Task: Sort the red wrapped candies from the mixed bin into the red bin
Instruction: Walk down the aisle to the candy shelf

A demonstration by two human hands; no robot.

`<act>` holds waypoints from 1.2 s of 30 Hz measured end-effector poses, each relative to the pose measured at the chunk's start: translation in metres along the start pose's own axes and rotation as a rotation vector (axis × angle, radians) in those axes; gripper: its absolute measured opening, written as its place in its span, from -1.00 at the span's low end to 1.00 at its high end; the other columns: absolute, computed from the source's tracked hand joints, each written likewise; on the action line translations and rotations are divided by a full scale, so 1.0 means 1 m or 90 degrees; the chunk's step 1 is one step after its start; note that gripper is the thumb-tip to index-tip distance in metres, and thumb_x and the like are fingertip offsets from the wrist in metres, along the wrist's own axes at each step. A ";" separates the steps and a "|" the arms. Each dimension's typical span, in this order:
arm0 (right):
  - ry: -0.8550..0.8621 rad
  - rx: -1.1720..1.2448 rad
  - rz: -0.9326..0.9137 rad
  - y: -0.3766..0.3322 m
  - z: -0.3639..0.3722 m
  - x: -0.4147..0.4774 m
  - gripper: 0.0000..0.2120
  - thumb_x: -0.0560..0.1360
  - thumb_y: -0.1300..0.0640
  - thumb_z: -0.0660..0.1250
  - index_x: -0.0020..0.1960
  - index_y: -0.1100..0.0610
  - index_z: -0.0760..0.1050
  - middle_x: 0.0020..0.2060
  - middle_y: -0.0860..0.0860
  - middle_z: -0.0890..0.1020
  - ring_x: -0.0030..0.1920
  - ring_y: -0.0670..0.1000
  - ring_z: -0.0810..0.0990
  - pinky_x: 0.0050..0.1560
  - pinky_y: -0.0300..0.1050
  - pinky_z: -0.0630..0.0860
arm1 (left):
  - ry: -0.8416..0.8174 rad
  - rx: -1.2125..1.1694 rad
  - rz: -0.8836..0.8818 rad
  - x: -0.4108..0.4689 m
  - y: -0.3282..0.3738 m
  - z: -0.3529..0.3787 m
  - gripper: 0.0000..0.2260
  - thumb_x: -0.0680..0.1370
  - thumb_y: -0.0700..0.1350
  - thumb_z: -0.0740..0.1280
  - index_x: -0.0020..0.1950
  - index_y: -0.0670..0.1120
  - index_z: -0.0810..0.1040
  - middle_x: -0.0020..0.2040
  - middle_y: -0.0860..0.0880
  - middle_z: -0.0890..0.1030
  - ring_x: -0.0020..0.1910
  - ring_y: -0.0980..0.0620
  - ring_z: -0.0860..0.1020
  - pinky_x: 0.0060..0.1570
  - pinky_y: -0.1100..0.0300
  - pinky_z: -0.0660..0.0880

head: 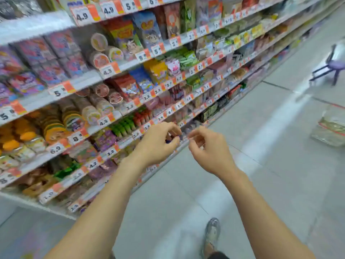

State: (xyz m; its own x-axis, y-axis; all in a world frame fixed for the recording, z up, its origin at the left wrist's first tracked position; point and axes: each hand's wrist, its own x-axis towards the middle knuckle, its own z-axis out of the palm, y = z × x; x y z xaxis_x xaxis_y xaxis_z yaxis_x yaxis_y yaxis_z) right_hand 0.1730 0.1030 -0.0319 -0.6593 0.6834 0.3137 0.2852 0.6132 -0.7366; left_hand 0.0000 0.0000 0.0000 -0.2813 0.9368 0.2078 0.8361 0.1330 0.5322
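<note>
Barely visible, small blurred dark-blue piece (pixel 171 140), pinched in left hand (pixel 158 144)

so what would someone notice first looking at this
The packed snack shelves with orange-and-white price tags fill the left and top. Mid-frame, the left hand and right hand reach toward them with curled fingers; the left seems to hold a small dark item, too blurred to identify. A clear basket sits on the floor at right.
</note>
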 end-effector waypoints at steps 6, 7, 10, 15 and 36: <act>-0.014 -0.025 0.251 0.168 -0.059 0.005 -0.85 0.52 0.17 0.37 0.05 0.05 0.67 -0.27 -0.12 0.66 -0.28 -0.12 0.65 -0.09 -0.06 0.62 | -0.200 0.012 0.010 0.128 0.015 0.136 -0.85 0.60 -0.05 0.35 0.12 0.01 0.66 -0.01 0.11 0.64 -0.11 0.16 0.61 -0.09 0.19 0.50; -0.019 -0.028 0.281 0.193 -0.074 0.009 -0.85 0.53 0.18 0.36 0.05 0.05 0.66 -0.28 -0.13 0.65 -0.28 -0.14 0.64 -0.09 -0.08 0.61 | -0.222 0.006 0.022 0.154 0.022 0.158 -0.85 0.60 -0.05 0.35 0.12 0.01 0.66 -0.01 0.10 0.65 -0.12 0.15 0.62 -0.08 0.14 0.54; -0.035 -0.039 0.350 0.258 -0.117 0.029 -0.85 0.55 0.15 0.34 0.06 0.02 0.64 -0.27 -0.13 0.66 -0.27 -0.15 0.63 -0.10 -0.09 0.60 | -0.294 0.007 0.055 0.229 0.053 0.215 -0.85 0.60 -0.07 0.34 0.13 -0.01 0.66 0.02 0.06 0.69 -0.11 0.09 0.64 -0.02 0.11 0.57; 0.010 -0.021 0.437 0.340 -0.176 0.083 -0.83 0.55 0.08 0.30 0.08 -0.04 0.62 -0.24 -0.16 0.68 -0.21 -0.16 0.65 -0.10 -0.08 0.64 | -0.374 -0.017 0.095 0.345 0.091 0.291 -0.85 0.59 -0.04 0.32 0.11 0.06 0.64 0.01 0.12 0.68 -0.08 0.11 0.63 -0.02 0.13 0.56; 0.207 -0.090 0.602 0.697 -0.446 0.387 -0.83 0.55 0.11 0.33 0.08 -0.02 0.66 -0.25 -0.15 0.68 -0.19 -0.18 0.64 -0.04 -0.11 0.61 | -0.506 -0.078 0.294 0.891 0.238 0.559 -0.84 0.60 -0.07 0.30 0.12 0.07 0.64 0.00 0.16 0.67 -0.07 0.18 0.61 -0.09 0.30 0.49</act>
State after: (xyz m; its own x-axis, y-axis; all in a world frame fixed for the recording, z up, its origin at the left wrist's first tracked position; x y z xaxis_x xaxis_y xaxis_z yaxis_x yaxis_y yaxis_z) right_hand 0.4269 0.9712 -0.1567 0.0958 0.9753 -0.1988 0.6863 -0.2094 -0.6965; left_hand 0.2115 1.0475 -0.1466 0.5106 0.8410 -0.1787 0.7165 -0.3013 0.6291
